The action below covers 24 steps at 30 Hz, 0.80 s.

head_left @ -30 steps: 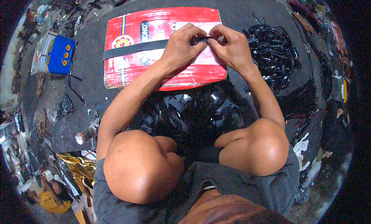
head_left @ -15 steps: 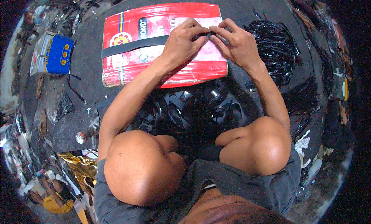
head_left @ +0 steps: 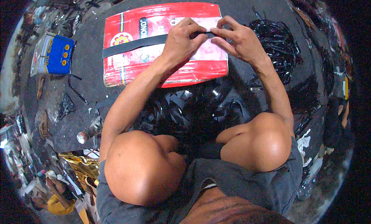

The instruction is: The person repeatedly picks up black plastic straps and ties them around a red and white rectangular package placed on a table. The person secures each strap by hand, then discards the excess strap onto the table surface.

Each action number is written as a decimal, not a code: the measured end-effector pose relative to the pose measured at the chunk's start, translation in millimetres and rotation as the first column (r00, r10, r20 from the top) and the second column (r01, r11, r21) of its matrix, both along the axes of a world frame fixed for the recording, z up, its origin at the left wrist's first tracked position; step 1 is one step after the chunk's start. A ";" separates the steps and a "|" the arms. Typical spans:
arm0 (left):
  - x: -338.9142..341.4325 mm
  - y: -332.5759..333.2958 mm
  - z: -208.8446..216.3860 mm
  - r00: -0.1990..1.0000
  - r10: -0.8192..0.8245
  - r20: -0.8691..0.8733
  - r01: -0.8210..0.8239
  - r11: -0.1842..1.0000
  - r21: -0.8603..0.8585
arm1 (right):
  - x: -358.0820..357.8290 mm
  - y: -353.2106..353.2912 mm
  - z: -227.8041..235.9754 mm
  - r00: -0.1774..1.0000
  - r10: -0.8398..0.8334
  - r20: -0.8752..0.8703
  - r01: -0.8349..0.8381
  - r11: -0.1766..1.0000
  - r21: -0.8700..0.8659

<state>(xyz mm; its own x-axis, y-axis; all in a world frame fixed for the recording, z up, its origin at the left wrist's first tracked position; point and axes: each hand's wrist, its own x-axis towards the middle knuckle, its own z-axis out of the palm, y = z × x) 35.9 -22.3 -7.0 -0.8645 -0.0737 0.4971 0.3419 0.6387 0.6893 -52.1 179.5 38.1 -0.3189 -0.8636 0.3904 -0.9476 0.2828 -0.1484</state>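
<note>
A red, white-printed box or tin (head_left: 154, 69) with a yellow-and-blue stripe lies in front of me, with a paler pink sheet (head_left: 212, 52) on its right part. Across its top runs a flat black strip (head_left: 135, 45), reaching from the left edge to beneath my left hand (head_left: 182, 38). That hand is closed, thumb and fingertips pinching the strip. Facing it, my right hand (head_left: 241, 42) pinches the same dark material at its fingertips. A short piece of it shows between the two hands; how it is folded or joined there cannot be made out.
To the right lies a heap of thin, shiny black strips (head_left: 276, 50). Glossy black material (head_left: 185, 108) covers the ground between my knees. A blue-and-white container (head_left: 60, 54) stands at the left, near a bottle-like object (head_left: 88, 134). Another person (head_left: 60, 197) appears lower left.
My right hand has shifted slightly to the right, away from the left. A little more of the black strip shows between the fingertips.
</note>
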 end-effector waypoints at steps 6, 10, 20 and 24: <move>2.0 3.1 -0.3 1.000 0.016 0.023 -0.017 0.998 0.053 | 5.6 -4.1 -27.2 0.961 -0.088 0.263 0.166 0.942 -0.291; 0.7 3.1 -1.1 0.999 0.028 0.039 -0.031 0.998 0.058 | 9.1 -11.6 -45.0 0.879 -0.247 0.408 0.399 0.850 -0.344; -14.2 -7.8 8.0 0.996 -0.050 0.070 0.057 0.994 -0.094 | 4.2 -24.9 -60.0 0.636 -0.148 0.757 0.558 0.767 -0.319; -14.6 0.1 11.6 0.992 -0.103 0.076 0.105 0.994 -0.025 | 13.1 -13.8 -59.0 0.556 -0.052 0.830 0.627 0.682 -0.377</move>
